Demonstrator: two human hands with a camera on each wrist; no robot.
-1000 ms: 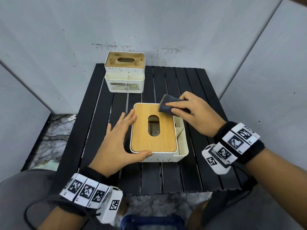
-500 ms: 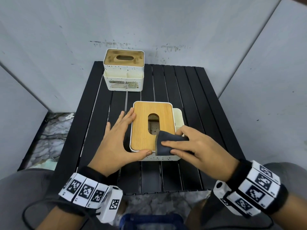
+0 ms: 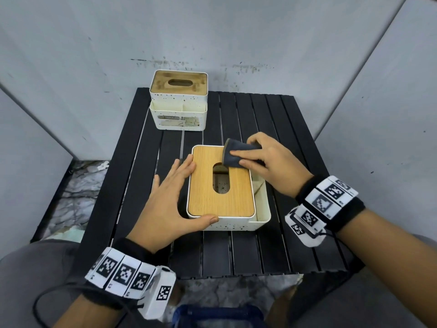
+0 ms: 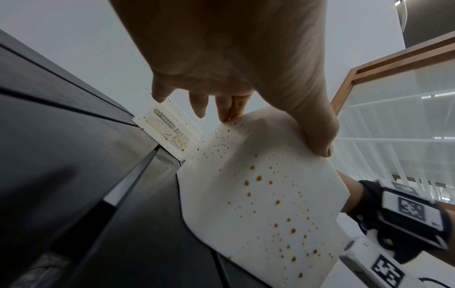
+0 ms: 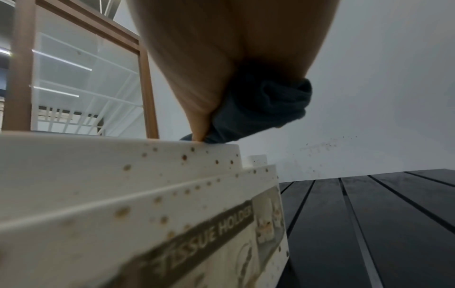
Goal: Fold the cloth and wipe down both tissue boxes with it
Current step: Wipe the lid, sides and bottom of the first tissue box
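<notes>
The cloth point(image 3: 238, 154) was already folded and pinched in the right hand point(image 3: 267, 162) on the near box point(image 3: 221, 183) lid's far corner (left hand point(image 3: 165, 200) fingers straight, bracing it); far box point(image 3: 179, 102) apparently remained unwiped.

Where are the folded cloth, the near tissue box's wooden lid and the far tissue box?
folded cloth point(image 3: 233, 154): head view, dark top face.
wooden lid point(image 3: 205, 200): head view, bare wood.
far tissue box point(image 3: 178, 102): head view, white front wall.
</notes>
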